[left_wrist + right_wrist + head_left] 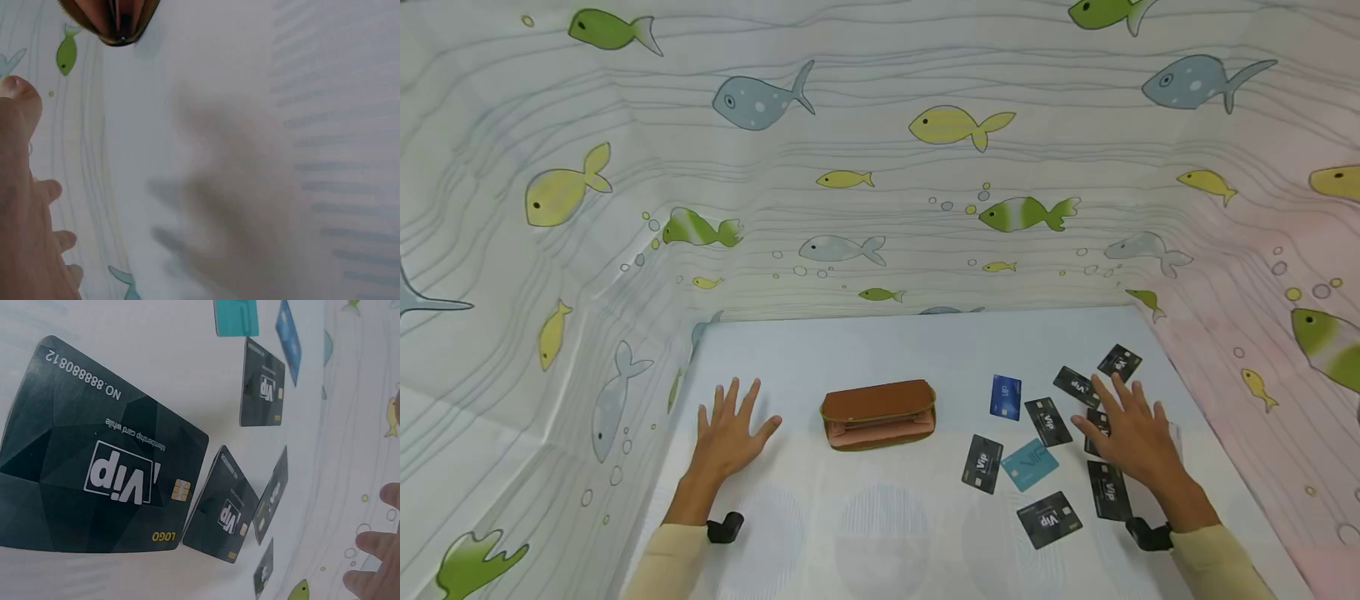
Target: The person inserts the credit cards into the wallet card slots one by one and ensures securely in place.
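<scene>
A brown wallet lies in the middle of the white table, its front gaping to show a pinkish lining. To its left my left hand is spread above the table with nothing in it. The left wrist view catches one end of the wallet at the top. My right hand spreads over the cards at the right and partly covers a black card. Another black Vip card lies just below that hand, large in the right wrist view as a black card.
Left of the right hand lie a dark blue card, a light blue card and several black cards, among them one black card nearest me. Behind the table hangs a fish-patterned cloth, which also encloses both sides.
</scene>
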Motion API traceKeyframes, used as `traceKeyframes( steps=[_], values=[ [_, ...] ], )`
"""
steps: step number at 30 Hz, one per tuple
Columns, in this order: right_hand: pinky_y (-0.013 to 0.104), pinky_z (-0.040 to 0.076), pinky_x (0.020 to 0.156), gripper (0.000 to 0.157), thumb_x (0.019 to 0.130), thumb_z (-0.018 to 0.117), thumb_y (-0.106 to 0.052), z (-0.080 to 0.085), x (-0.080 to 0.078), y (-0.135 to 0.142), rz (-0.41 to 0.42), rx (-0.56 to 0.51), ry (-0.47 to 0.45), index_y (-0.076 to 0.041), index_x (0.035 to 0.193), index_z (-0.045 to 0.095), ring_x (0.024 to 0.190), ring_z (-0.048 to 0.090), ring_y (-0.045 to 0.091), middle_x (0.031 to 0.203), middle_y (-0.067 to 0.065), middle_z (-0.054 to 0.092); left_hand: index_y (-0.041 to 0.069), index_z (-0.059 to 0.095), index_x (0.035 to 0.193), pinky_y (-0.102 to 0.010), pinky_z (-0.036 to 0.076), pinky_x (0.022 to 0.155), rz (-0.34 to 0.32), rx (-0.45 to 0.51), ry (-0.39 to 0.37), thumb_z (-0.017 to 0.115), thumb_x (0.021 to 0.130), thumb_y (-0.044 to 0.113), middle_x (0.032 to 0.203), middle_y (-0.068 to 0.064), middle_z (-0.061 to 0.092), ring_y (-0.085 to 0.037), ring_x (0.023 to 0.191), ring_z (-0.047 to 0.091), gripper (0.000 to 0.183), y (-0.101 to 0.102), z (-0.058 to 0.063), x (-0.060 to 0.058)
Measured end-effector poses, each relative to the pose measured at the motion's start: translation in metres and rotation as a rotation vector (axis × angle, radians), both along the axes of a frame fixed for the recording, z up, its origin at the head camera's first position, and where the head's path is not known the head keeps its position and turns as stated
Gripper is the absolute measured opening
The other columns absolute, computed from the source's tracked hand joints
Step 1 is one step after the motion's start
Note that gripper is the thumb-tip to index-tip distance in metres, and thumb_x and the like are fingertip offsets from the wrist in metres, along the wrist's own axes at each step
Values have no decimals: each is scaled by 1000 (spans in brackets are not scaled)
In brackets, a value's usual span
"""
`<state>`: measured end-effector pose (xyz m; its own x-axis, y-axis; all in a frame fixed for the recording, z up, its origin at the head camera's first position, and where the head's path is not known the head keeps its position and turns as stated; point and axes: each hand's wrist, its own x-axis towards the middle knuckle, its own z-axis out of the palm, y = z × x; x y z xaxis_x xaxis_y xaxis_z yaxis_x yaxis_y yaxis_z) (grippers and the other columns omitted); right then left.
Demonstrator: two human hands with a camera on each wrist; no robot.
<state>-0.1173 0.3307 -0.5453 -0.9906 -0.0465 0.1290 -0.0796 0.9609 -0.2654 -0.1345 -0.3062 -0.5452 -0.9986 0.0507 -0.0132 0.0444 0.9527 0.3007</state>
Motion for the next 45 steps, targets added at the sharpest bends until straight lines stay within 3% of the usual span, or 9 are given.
traceKeyframes(
  steps=[7, 15, 24, 31, 38, 45],
  values=[
    [82, 16, 106, 86, 93, 62, -54, -5, 2, -4, 13, -7, 11, -8, 157, 28, 143, 18, 61, 156, 33, 29, 16, 23, 161, -75, 7, 114, -57, 50, -18, 53, 95, 63, 165, -26, 14, -53, 151, 7, 86, 16, -9, -2],
    [80, 25, 103, 84, 92, 68, -49, -8, 6, -16, 84, -41, 0, -8, 156, 33, 140, 27, 61, 152, 34, 35, 18, 27, 160, -71, 15, 116, -134, 136, -32, 64, 92, 56, 165, -22, 21, -48, 152, 12, 86, 34, -17, -6],
    [75, 35, 101, 81, 87, 76, -41, -10, 15, -32, 156, -47, -40, -5, 151, 41, 135, 38, 59, 149, 32, 42, 29, 35, 157, -67, 32, 112, -215, 254, 31, 79, 85, 37, 162, -14, 34, -42, 152, 22, 84, 48, -27, -9],
    [72, 38, 101, 76, 86, 79, -35, -13, 19, -40, 210, -102, -121, -6, 148, 46, 134, 42, 54, 147, 27, 47, 29, 40, 155, -66, 34, 111, -253, 345, 23, 76, 89, 25, 160, -13, 38, -42, 150, 27, 76, 57, -28, -11],
    [59, 53, 90, 59, 77, 86, -16, -20, 22, -45, 344, -119, -82, -5, 130, 63, 112, 59, 40, 121, 16, 63, 15, 56, 144, -64, 37, 109, -311, 439, 137, 70, 90, 2, 153, -18, 47, -47, 143, 37, 57, 62, -42, -15],
    [49, 56, 90, 54, 78, 85, -18, -26, 24, -53, 390, -110, -165, -8, 128, 66, 108, 60, 27, 118, 9, 61, 16, 57, 143, -61, 36, 112, -297, 480, 121, 65, 93, 0, 152, -16, 48, -45, 143, 38, 53, 67, -47, -16]
  ],
)
